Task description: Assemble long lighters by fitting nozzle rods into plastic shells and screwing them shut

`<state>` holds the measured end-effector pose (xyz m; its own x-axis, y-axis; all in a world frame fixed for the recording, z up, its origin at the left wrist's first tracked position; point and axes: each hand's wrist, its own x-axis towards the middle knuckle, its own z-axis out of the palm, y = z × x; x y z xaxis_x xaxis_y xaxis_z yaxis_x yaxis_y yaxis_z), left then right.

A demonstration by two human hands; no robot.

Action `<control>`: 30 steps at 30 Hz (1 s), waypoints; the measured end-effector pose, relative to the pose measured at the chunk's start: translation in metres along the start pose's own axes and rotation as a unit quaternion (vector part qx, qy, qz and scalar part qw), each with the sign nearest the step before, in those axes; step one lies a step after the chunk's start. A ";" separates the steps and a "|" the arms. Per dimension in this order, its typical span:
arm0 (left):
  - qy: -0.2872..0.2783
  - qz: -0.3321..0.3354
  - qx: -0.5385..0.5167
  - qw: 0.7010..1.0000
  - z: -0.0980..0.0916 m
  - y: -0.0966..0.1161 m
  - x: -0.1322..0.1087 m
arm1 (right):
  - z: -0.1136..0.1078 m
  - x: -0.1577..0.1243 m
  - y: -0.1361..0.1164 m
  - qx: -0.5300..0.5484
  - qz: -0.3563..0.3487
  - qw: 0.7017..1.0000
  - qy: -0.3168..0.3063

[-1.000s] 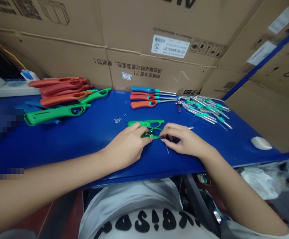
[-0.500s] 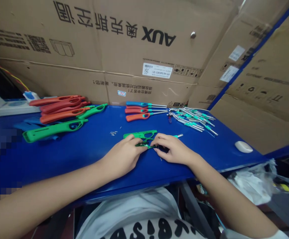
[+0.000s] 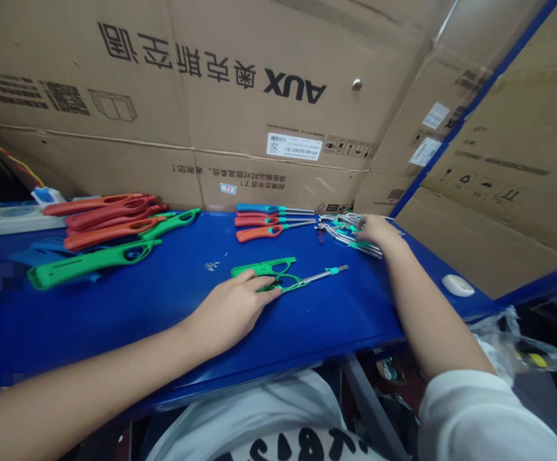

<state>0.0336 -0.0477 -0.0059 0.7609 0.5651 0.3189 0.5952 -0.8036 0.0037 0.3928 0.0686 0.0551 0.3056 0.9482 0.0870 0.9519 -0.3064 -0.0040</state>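
My left hand (image 3: 240, 304) is closed on a green lighter casing half (image 3: 288, 280) of a long-nosed lighter, low over the table. A silver metal tube (image 3: 317, 276) with a teal collar sticks out of that casing to the right. Just behind it lies another green casing half (image 3: 264, 265). My right hand (image 3: 379, 232) is at the pile of metal lighter tubes (image 3: 346, 235) with teal parts, its bent fingers among them. Blur and overlap hide whether those fingers grip a tube.
Red, orange, green and blue casings (image 3: 108, 214) are heaped at the left. Blue, red and orange lighters with tubes (image 3: 262, 232) lie in the back middle. Tiny metal bits (image 3: 210, 266) lie on the blue table (image 3: 163, 301). A white mouse-shaped object (image 3: 458, 285) is at right. Cardboard (image 3: 230, 128) stands behind.
My right hand has left the green casing and moved right and away from me to the tube pile. My left hand stays on the casing, whose tube now shows. The view has shifted slightly.
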 end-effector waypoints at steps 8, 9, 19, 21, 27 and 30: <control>0.002 0.018 -0.002 1.000 0.001 -0.002 0.001 | 0.015 0.017 -0.006 0.004 -0.022 0.999 -0.024; -0.001 0.018 -0.003 1.000 0.001 -0.002 0.000 | 0.014 0.018 -0.007 0.007 -0.039 0.999 -0.027; 0.002 0.027 -0.014 1.000 -0.001 -0.002 -0.001 | 0.006 0.028 -0.007 -0.032 -0.117 0.992 -0.043; 0.001 0.022 -0.028 0.999 -0.004 -0.003 -0.001 | -0.002 0.022 -0.007 -0.043 -0.115 0.992 -0.030; 0.013 0.000 -0.071 0.997 -0.008 -0.004 0.000 | -0.016 -0.038 -0.026 0.029 -0.244 0.969 -0.016; 0.020 -0.014 -0.088 0.996 -0.006 -0.005 0.003 | -0.007 -0.083 -0.043 0.145 -0.394 0.905 -0.073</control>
<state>0.0311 -0.0428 0.0005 0.7316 0.5822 0.3547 0.5582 -0.8102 0.1785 0.3264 0.0028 0.0553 -0.4911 0.8700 0.0439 0.8351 0.4846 -0.2603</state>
